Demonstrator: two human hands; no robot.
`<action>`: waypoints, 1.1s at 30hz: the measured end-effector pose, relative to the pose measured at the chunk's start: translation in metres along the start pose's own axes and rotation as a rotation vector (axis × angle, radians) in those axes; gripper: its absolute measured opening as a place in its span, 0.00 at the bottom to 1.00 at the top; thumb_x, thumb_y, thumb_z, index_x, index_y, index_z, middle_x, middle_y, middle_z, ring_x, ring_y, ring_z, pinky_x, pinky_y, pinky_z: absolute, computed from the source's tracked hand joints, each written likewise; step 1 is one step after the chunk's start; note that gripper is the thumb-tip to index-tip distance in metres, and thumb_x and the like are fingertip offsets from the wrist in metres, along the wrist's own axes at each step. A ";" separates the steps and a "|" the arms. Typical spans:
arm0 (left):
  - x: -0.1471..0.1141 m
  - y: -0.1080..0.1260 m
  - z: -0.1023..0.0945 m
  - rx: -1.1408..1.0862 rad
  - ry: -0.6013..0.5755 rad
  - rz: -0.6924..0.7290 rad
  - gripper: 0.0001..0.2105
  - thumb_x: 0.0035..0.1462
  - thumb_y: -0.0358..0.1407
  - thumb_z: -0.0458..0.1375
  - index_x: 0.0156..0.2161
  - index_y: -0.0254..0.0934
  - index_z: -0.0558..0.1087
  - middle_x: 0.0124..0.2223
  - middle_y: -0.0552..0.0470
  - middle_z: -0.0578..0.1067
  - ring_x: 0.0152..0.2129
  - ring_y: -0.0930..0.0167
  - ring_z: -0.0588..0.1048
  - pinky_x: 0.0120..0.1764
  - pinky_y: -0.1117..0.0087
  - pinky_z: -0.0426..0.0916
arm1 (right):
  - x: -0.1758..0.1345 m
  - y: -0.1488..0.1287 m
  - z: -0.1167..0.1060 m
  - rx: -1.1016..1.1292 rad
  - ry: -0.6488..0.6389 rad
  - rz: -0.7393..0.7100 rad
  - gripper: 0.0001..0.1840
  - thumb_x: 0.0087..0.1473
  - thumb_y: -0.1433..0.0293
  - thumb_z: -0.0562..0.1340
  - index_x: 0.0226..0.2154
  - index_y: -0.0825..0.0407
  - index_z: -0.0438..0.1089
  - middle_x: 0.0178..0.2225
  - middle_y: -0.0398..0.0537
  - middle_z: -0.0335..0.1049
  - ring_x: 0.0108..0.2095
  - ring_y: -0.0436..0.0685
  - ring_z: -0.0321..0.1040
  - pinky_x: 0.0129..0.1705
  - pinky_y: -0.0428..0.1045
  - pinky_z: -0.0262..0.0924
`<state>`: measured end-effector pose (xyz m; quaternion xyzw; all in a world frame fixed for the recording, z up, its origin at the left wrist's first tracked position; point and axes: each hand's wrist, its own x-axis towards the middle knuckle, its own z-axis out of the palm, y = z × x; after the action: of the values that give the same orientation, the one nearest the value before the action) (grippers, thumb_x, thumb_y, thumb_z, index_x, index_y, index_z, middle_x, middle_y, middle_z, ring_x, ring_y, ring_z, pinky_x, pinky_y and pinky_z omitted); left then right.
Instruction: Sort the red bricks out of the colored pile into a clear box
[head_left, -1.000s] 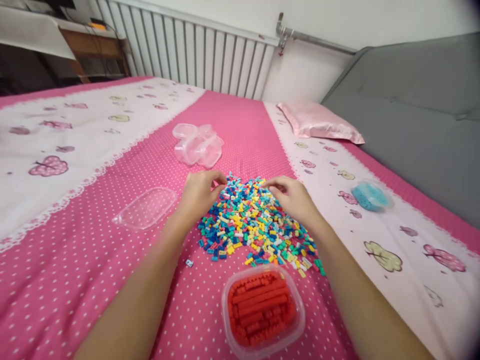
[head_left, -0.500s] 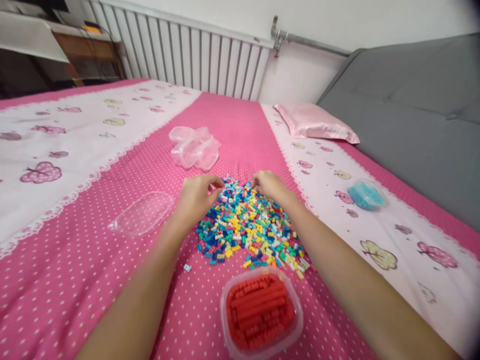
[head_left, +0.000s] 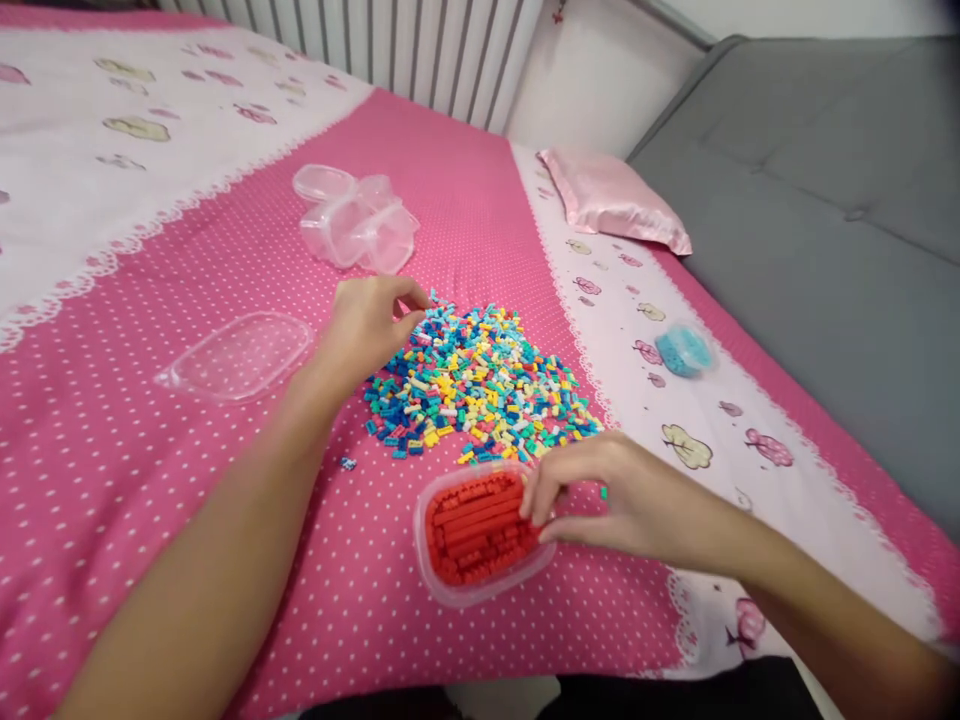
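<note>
A heap of small mixed-colour building bricks (head_left: 487,380) lies spread on the pink dotted bedspread. At its far left edge is my left hand (head_left: 371,325), thumb and index finger curled close together against the bricks; whatever they pinch is hidden. Nearer to me stands a clear plastic tub (head_left: 465,597) holding red bricks (head_left: 480,525), laid in tidy rows. Over the tub's right side reaches my right hand (head_left: 592,495), its fingertips and thumb drawn together at the red bricks. Any piece between them is too small to make out.
Clear empty tubs (head_left: 356,225) are grouped beyond the heap. A transparent lid (head_left: 236,355) lies to the left, and one loose pale brick (head_left: 348,463) sits apart. At right are a tub of blue pieces (head_left: 684,350), a pink pillow (head_left: 615,205) and a grey headboard (head_left: 817,190).
My right hand has left the far side of the heap and come back to the red bricks' tub. The left hand stays at the heap's edge. The view has tilted down.
</note>
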<state>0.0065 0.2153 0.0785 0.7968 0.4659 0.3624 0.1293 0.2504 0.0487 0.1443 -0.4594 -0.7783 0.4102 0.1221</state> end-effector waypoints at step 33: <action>-0.001 0.007 0.000 -0.023 -0.022 -0.059 0.08 0.55 0.32 0.59 0.38 0.41 0.80 0.36 0.51 0.81 0.35 0.66 0.76 0.47 0.64 0.67 | -0.008 0.007 0.026 -0.587 -0.069 -0.160 0.08 0.60 0.74 0.64 0.30 0.48 0.70 0.30 0.41 0.72 0.31 0.52 0.60 0.42 0.52 0.42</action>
<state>0.0107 0.2110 0.0821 0.7851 0.4836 0.3550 0.1542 0.2443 0.0302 0.1240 -0.3981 -0.9010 0.1721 -0.0107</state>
